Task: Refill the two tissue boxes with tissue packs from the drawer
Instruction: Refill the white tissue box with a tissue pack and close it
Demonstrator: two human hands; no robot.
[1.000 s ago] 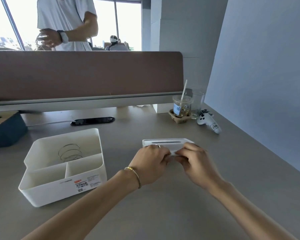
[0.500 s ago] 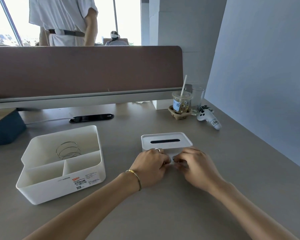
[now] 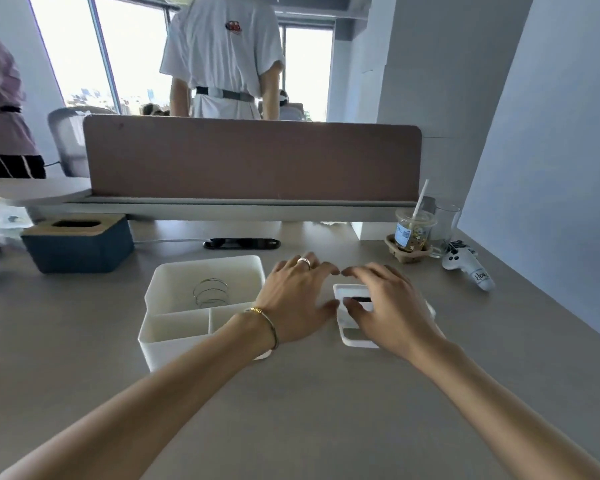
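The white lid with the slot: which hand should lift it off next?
The right hand, probably. It already lies across the white lid, fingers spread over it. The left hand rests beside the lid, partly over the white tray, touching only the lid's near-left edge.

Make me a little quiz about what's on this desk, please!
1. True or false: the metal spring lies in the biggest compartment of the white box.
2. Which hand wears a ring: left hand or right hand?
3. What colour is the tissue box with the wooden top?

Key:
1. True.
2. The left hand.
3. Dark blue.
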